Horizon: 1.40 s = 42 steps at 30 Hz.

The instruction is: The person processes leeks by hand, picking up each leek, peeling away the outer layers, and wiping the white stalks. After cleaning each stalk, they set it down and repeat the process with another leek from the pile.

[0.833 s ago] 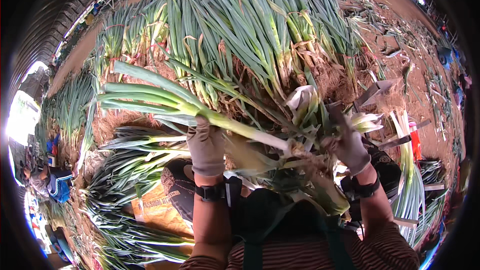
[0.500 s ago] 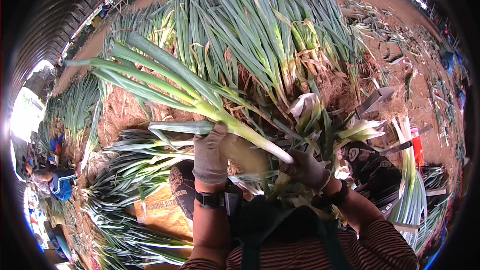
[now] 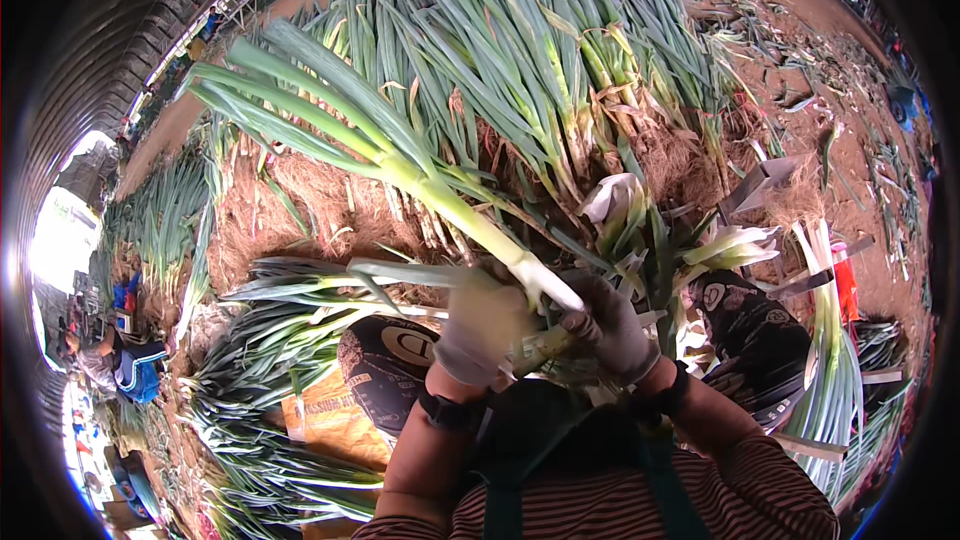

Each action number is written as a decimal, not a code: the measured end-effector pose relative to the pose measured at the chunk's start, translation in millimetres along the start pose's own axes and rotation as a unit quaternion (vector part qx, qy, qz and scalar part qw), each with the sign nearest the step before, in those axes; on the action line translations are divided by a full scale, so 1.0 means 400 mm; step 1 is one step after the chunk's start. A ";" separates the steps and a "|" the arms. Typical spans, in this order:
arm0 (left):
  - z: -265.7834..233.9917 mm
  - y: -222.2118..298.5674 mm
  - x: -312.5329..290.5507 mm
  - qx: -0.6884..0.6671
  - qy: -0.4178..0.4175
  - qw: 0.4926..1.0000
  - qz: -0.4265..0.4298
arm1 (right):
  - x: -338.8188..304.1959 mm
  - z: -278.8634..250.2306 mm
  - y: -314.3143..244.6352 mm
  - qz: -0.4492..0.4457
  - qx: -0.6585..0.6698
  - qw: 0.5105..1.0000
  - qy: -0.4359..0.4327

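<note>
A thick green onion stalk slants across the middle, its green leaves fanned toward the upper left and its white base toward me. My right hand, in a grey glove, is closed round the white end. My left hand, gloved too, is beside the lower stalk and smeared by motion, so its fingers cannot be made out. A loose green leaf reaches out to the left from near the left hand. Peeled leaf sheaths stand just beyond my right hand.
Bundles of green onions with roots stand in a row ahead. Trimmed onions lie piled on the left by an orange-brown sack. More onions rest in a metal rack at right. Leaf scraps litter the dirt floor. A person is at far left.
My left hand has slid down the stalk toward my right hand and blurred. The stalk has tilted more upright, its leaves shifting right. The loose leaf has moved down and right.
</note>
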<state>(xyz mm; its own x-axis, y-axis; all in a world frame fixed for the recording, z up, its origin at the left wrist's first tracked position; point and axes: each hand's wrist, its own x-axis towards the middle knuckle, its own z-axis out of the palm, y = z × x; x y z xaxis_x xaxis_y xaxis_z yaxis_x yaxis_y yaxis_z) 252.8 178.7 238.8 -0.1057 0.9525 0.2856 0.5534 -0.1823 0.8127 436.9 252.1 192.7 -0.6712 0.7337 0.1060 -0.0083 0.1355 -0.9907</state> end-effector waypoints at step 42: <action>0.068 -0.058 -0.085 0.034 0.024 0.996 -0.073 | -0.006 -0.012 -0.090 -0.037 0.106 0.993 0.026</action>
<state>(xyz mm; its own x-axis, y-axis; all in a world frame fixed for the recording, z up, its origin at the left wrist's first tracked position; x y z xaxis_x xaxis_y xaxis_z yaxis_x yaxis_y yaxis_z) 266.2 157.3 196.5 -0.2278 0.9543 0.1933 0.5835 -0.0251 0.8117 442.4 248.6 228.4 -0.6239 0.7608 0.1788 -0.2162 0.0518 -0.9750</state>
